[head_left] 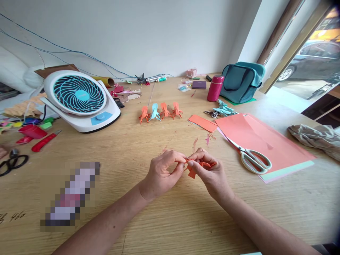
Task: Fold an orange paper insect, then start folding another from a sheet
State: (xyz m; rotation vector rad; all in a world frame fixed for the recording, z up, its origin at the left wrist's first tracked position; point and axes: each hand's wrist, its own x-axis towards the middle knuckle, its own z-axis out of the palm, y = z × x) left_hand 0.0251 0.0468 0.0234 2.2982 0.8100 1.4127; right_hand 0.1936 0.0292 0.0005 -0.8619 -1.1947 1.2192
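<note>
Between my two hands, above the wooden table [127,148], is a small folded orange paper piece [192,173]. My left hand [164,173] pinches one thin end of it between thumb and fingertips. My right hand [208,173] grips its body, thumb on top, with orange flaps sticking out below. Fingers cover much of the paper. Beyond my hands stand several folded paper figures with thin legs in a row: an orange figure [144,114], a light blue figure [154,111] and further orange ones [176,110].
White-handled scissors [255,161] lie on large orange sheets [265,134] at right, near cut orange strips [202,123]. A fan [82,101], red cutter [44,142] and black scissors [16,162] are left. Behind stand a pink bottle [215,88] and teal bag [242,83].
</note>
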